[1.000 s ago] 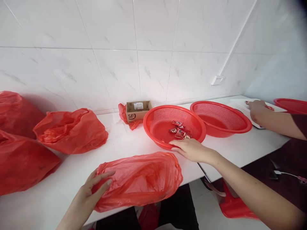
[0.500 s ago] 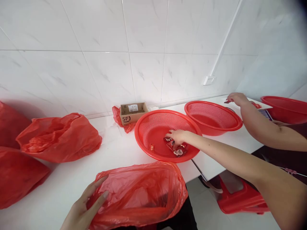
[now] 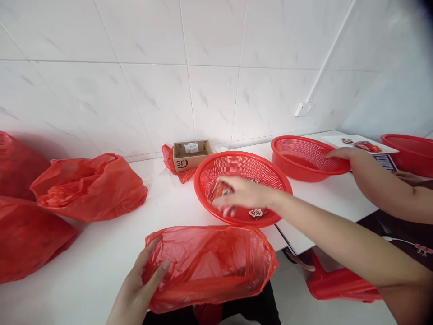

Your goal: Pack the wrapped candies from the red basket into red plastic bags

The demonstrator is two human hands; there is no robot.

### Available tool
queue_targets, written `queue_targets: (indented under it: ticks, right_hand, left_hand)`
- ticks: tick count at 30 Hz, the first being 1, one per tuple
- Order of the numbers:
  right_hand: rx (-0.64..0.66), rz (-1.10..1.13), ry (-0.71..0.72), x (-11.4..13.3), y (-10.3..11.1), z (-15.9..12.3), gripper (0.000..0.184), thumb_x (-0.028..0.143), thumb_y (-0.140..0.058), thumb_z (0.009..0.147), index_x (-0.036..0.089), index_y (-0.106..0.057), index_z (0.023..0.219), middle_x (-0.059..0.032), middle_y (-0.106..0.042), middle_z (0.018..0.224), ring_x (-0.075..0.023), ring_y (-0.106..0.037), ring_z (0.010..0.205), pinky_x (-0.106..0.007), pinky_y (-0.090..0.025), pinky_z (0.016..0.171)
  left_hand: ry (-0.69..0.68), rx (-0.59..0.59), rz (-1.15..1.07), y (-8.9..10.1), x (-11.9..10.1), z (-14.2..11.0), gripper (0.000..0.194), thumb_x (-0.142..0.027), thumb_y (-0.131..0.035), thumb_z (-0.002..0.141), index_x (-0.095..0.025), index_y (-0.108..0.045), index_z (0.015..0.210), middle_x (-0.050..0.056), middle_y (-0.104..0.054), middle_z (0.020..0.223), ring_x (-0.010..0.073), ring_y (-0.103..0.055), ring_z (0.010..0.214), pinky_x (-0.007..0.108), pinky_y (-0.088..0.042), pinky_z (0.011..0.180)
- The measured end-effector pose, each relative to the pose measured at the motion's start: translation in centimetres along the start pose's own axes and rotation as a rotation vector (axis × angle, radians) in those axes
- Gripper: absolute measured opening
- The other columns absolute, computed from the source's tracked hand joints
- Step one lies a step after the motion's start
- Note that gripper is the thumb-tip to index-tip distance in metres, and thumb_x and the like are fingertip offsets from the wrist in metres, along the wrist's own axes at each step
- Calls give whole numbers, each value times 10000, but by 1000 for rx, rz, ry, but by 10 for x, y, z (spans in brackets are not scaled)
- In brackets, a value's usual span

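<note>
My left hand (image 3: 135,284) grips the left edge of a red plastic bag (image 3: 209,289), thumb inside the bag's wide mouth. The bag stands open at the table's front edge. Over the red perforated basket (image 3: 200,192), my right hand (image 3: 246,194) is closed on small red printed packets (image 3: 222,188), smeared by motion; how many it holds I cannot tell. Another printed packet (image 3: 256,213) lies on the basket floor under my wrist, and part of one more shows behind my hand.
A small cardboard box (image 3: 191,160) stands by the wall. Red bags (image 3: 91,189) sit at left. To the right, a co-worker's hand (image 3: 341,154) touches a second red basket (image 3: 294,174). Packets (image 3: 367,146) lie on a white board beyond. A red stool (image 3: 338,284) is below.
My right hand has lifted packets off the basket floor and moved left. My left hand still holds the bag. The co-worker's hand has come from the board to the second basket.
</note>
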State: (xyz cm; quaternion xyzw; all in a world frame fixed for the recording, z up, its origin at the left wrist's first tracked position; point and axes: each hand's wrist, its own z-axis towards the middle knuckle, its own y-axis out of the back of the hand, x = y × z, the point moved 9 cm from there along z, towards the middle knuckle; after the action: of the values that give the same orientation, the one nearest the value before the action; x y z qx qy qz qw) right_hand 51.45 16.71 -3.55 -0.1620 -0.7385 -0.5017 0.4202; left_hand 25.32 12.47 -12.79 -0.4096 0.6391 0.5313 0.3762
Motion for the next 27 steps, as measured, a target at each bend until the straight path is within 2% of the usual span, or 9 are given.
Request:
queue_targets:
  ticks: [4,7,9,12,15,18,20,23,27]
  right_hand:
    - [116,-276,-2,26,-89,-1,542,604,-608,812,167,-547,1127,-92,-675,949,-226,-650,767,-293,-481,568]
    - [128,-541,-22,25,-111,2,604,530,-635,822,145,-514,1272,-168,-663,1068,-293,-644,893,-351,-499,654]
    - [141,-448,19,29,-98,0,646,557,-617,826,201,-479,1347,-141,-653,1145,-272,-642,955,-340,-508,722]
    - [-10,-224,49,26,-34,-7,494,526,-519,898,274,-505,1322,-54,-663,1164,-195,-641,987,-291,-495,801]
    - [-166,-462,-131,-20,31,-14,411,417,-588,862,255,-582,1240,-72,-649,1173,-239,-615,1041,-338,-462,848]
    - [153,-749,-494,-103,34,-25,558,337,-757,687,215,-632,1218,-129,-649,1139,-326,-626,989,-378,-459,771]
    - [255,-791,-583,-137,27,-30,654,304,-783,648,183,-604,1265,-165,-637,1154,-348,-626,982,-376,-456,735]
    - [222,-810,-570,-152,20,-25,581,277,-744,686,130,-618,1234,-217,-604,1190,-361,-618,985,-386,-445,728]
    - [182,-760,-541,-150,26,-16,266,204,-698,706,143,-728,963,-155,-684,959,-308,-638,886,-362,-435,725]
  left_hand:
    - [19,30,-74,-9,2,1,739,-566,-634,772,-249,-462,1418,59,-556,1403,308,-435,1347,453,-364,1103]
    - [24,38,-82,-10,6,1,750,-549,-648,766,-249,-456,1427,68,-582,1375,326,-495,1296,445,-434,1051]
    - [12,29,-53,-9,7,0,745,-551,-642,770,-246,-460,1425,71,-589,1366,325,-514,1278,435,-454,1032]
    - [-11,3,-29,-7,5,-3,750,-562,-627,780,-233,-451,1430,80,-585,1368,323,-512,1280,439,-431,1049]
    - [-4,-8,-28,-7,4,-5,735,-578,-606,792,-252,-446,1432,74,-560,1396,317,-501,1290,452,-389,1081]
    - [9,-1,-57,-10,3,-6,724,-574,-589,808,-277,-420,1446,62,-545,1412,300,-495,1298,448,-381,1087]
    - [16,4,-88,-12,2,-7,747,-571,-592,808,-266,-395,1462,69,-554,1400,297,-520,1273,440,-405,1070]
    - [18,8,-106,-12,1,-7,798,-576,-604,797,-220,-376,1473,95,-609,1330,304,-598,1176,412,-496,979]
    - [21,15,-85,-9,5,-6,770,-565,-612,796,-228,-404,1456,84,-594,1352,306,-557,1230,407,-486,995]
